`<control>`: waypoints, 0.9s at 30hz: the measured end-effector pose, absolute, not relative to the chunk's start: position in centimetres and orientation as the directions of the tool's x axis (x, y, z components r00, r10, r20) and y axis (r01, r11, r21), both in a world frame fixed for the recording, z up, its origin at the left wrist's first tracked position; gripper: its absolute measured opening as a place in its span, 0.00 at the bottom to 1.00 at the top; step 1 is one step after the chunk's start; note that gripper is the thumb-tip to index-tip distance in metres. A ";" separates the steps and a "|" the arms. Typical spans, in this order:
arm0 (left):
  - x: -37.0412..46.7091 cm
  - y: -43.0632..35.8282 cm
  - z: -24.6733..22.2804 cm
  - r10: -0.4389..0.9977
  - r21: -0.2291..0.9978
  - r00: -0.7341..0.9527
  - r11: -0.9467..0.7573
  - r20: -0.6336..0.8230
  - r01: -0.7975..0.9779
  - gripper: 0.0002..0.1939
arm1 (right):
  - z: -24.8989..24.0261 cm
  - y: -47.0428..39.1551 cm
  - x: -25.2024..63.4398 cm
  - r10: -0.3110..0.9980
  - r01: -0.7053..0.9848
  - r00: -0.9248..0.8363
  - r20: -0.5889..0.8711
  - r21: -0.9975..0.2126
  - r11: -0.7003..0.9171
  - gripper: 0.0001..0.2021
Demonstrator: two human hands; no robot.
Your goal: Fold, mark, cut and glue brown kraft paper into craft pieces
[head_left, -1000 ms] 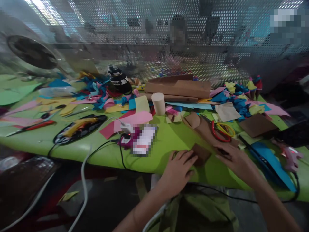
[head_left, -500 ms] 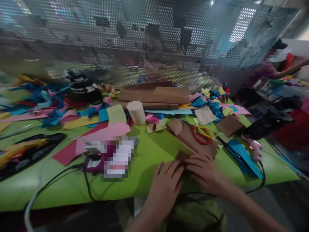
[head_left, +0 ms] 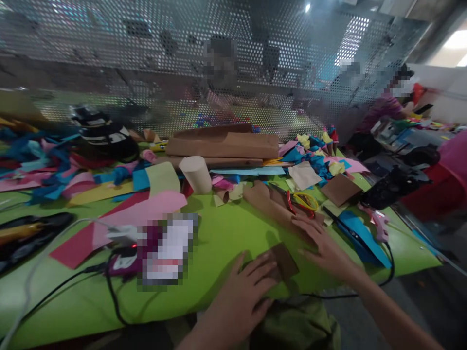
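Observation:
A small square of brown paper (head_left: 285, 261) lies near the front edge of the green tabletop (head_left: 219, 228). My left hand (head_left: 250, 291) rests with fingers spread over its left side, covering part of it. Just right of the square, my right hand (head_left: 324, 245) is stretched out with its fingers apart. Its fingertips are at the edge of a larger sheet of brown paper (head_left: 270, 206), close to the scissors (head_left: 303, 201) with red and yellow handles. Whether they touch the sheet, I cannot tell.
A phone (head_left: 170, 250) and a purple power adapter (head_left: 124, 260) with cables sit left. Behind stands a white paper roll (head_left: 196, 175). A pink glue gun (head_left: 379, 223) lies right on blue paper (head_left: 361, 240). A perforated metal screen (head_left: 164, 63) rises behind; another person (head_left: 383, 107) is far right.
My right hand has left the small brown paper and moved right towards the larger sheet and scissors. My left hand stays on the small square. The camera view has shifted a little.

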State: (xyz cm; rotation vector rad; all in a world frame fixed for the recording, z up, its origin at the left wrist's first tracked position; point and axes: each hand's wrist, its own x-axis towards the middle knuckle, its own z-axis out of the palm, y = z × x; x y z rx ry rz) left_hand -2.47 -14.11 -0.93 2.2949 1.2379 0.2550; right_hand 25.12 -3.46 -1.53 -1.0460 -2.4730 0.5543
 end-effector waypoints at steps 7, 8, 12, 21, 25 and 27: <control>-1.9 -13.7 -1.3 0.826 0.523 0.557 -0.441 -0.081 0.729 0.24 | -4.6 -2.1 22.1 0.674 0.630 -0.735 0.067 -0.297 0.717 0.32; -1.8 -13.7 -1.3 0.824 0.518 0.560 -0.445 -0.081 0.730 0.25 | -4.5 -1.4 21.7 0.669 0.629 -0.740 0.063 -0.287 0.722 0.31; -1.7 -13.5 -1.3 0.816 0.477 0.572 -0.469 -0.088 0.743 0.29 | -4.5 2.5 19.7 0.653 0.619 -0.752 0.093 -0.243 0.747 0.31; -1.2 -13.0 -2.4 0.828 0.443 0.559 -0.515 0.036 0.734 0.27 | -2.4 5.0 16.9 0.641 0.577 -0.730 0.237 -0.290 0.764 0.22; -1.4 -12.3 -2.5 0.814 0.405 0.581 -0.537 0.018 0.740 0.23 | 0.0 2.7 21.7 0.782 0.669 -0.472 0.406 -0.413 0.618 0.14; -1.7 -11.7 -2.8 0.794 0.384 0.606 -0.571 0.035 0.726 0.23 | 0.3 2.3 24.7 0.882 0.831 -0.309 0.356 -0.350 0.432 0.12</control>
